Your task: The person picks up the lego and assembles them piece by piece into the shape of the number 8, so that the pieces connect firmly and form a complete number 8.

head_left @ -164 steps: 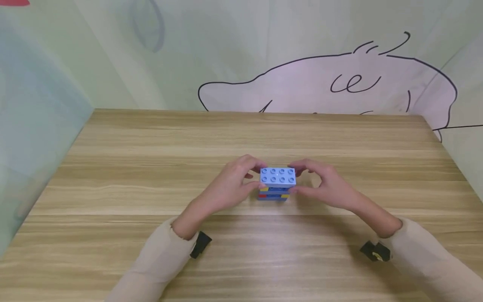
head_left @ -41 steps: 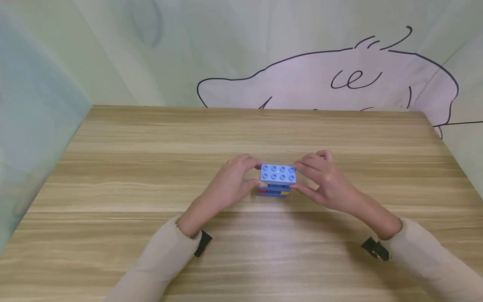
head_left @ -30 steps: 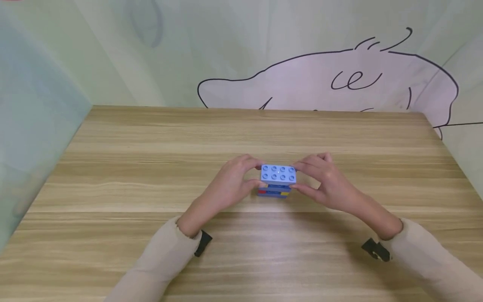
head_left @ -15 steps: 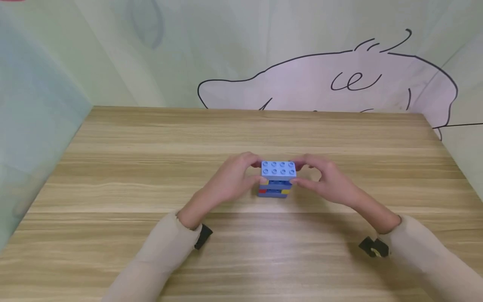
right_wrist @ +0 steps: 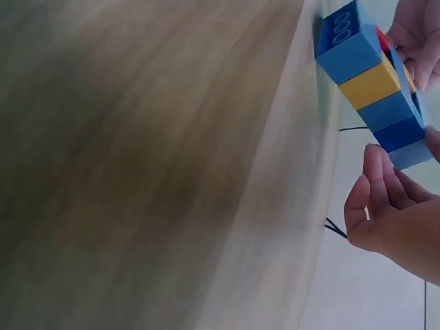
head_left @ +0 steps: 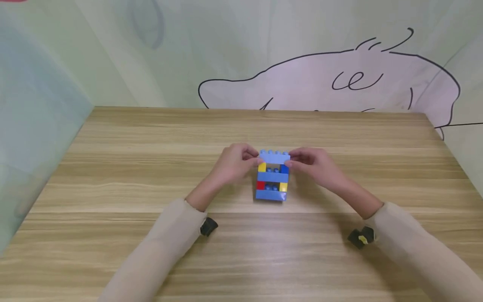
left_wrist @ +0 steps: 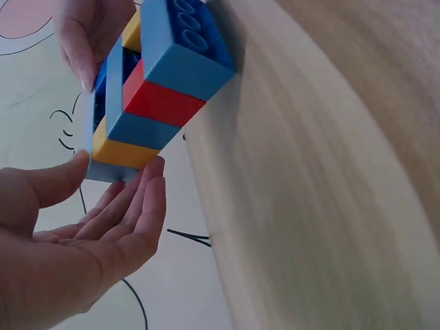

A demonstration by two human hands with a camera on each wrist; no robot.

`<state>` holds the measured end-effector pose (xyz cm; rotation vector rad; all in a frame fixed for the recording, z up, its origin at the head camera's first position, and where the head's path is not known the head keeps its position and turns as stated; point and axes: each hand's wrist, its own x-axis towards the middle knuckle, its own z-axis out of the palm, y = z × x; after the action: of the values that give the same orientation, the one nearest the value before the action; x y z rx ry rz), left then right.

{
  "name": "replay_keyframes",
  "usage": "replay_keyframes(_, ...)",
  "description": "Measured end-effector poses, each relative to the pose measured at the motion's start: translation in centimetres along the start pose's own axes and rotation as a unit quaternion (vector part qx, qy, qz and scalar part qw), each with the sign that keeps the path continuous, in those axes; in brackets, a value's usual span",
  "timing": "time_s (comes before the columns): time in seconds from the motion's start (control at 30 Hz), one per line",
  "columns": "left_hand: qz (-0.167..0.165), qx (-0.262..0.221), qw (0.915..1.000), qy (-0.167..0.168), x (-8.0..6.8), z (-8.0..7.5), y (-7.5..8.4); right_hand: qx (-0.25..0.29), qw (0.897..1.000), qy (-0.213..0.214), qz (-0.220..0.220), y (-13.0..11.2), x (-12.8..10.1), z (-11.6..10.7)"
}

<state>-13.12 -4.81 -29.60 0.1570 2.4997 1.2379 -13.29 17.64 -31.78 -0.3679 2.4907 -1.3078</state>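
Head view: a block stack [head_left: 272,176] of interlocked plastic bricks stands near the middle of the wooden tabletop [head_left: 113,167], tilted so its front face shows to the camera. That face shows a light blue brick on top, a yellow and a dark blue brick under it, a blue band, a red and a yellow brick, and a light blue brick at the bottom. The left hand [head_left: 234,161] is at the left side of the block stack, its curled fingers pinching the top brick's left end. The right hand [head_left: 313,165] is at the right side of the block stack and grasps the top brick's right end in the same way. Both forearms, in beige sleeves, run from the block stack toward the near edge of the tabletop, each with a small black device at the wrist.

Left wrist view: the left hand [left_wrist: 82,227] has its thumb and fingertips on the light blue end of the block stack [left_wrist: 155,89], while the other end of the block stack rests on the tabletop [left_wrist: 309,206].

Right wrist view: the right hand [right_wrist: 395,213] touches the same end of the block stack [right_wrist: 375,86] with its fingertips.

Behind the tabletop, beyond the block stack, stands a pale wall with a black line drawing [head_left: 339,79].
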Motion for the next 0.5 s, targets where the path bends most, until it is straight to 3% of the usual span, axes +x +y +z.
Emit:
replay_keyframes(0.2,-0.019,0.001,0.9997,-0.016,0.3,0.6,-0.9,0.019,0.999,-0.018,0.047,0.8,0.8,0.5)
replay_keyframes(0.5,-0.016,0.008,0.9990,-0.041,0.6,1.3,-1.7,-0.015,0.998,-0.038,0.050,1.1,1.1,1.1)
